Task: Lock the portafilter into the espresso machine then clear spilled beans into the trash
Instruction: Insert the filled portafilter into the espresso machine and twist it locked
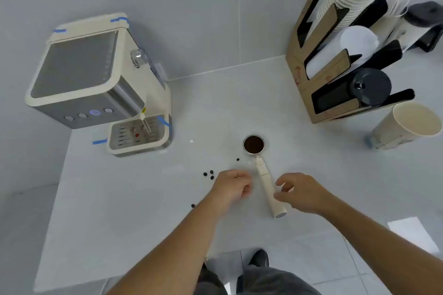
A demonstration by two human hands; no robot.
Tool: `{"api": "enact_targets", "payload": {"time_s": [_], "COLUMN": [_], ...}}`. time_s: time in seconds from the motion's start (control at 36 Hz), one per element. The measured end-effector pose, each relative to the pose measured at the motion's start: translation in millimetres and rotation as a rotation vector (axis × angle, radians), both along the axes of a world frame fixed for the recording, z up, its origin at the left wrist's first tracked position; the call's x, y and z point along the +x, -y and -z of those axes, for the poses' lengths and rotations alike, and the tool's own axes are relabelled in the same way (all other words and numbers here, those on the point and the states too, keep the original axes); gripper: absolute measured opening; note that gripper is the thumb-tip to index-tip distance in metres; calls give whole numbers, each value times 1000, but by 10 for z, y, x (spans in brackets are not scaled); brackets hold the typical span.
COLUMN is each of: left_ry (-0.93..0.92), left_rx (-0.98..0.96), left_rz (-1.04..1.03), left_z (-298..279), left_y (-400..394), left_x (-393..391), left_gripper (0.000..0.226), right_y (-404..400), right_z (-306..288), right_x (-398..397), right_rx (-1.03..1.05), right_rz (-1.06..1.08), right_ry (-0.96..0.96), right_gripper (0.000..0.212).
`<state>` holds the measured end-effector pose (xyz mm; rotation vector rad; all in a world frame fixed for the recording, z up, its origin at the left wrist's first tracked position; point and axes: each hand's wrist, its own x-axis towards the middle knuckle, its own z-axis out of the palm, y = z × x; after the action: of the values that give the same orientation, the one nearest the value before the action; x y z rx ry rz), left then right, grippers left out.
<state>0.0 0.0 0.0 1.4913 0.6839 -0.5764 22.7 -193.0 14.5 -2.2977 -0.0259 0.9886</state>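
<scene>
The portafilter (266,182) lies on the white counter, its metal basket full of dark grounds at the far end and its cream handle pointing toward me. My left hand (231,185) hovers just left of the handle with its fingers curled and nothing in them. My right hand (299,191) is at the handle's right side, fingers apart, fingertips close to or touching it. Several dark coffee beans (209,174) lie scattered left of the handle, one more (193,205) by my left forearm. The cream espresso machine (96,84) stands at the far left.
A cardboard organizer (302,72) with stacked paper cups and lids stands at the back right. A single paper cup (405,127) stands in front of it. The counter's front edge (143,268) runs near my body, with the floor and my shoes below.
</scene>
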Motion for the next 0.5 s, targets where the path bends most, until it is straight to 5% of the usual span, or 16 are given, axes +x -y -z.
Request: {"api": "enact_targets", "payload": {"time_s": [0.17, 0.5], "left_ry": [-22, -135], "left_rx": [-21, -68], "left_rz": [-79, -195], "left_z": [47, 94], "left_y": [178, 325], "left_x": [79, 232], "left_gripper": [13, 14], "right_y": [-47, -116], "right_z": [98, 155], "right_x": [-66, -30], "right_rx": [-1, -53], "right_rz": [35, -46], "right_ry": [9, 9], "right_gripper": [43, 33]}}
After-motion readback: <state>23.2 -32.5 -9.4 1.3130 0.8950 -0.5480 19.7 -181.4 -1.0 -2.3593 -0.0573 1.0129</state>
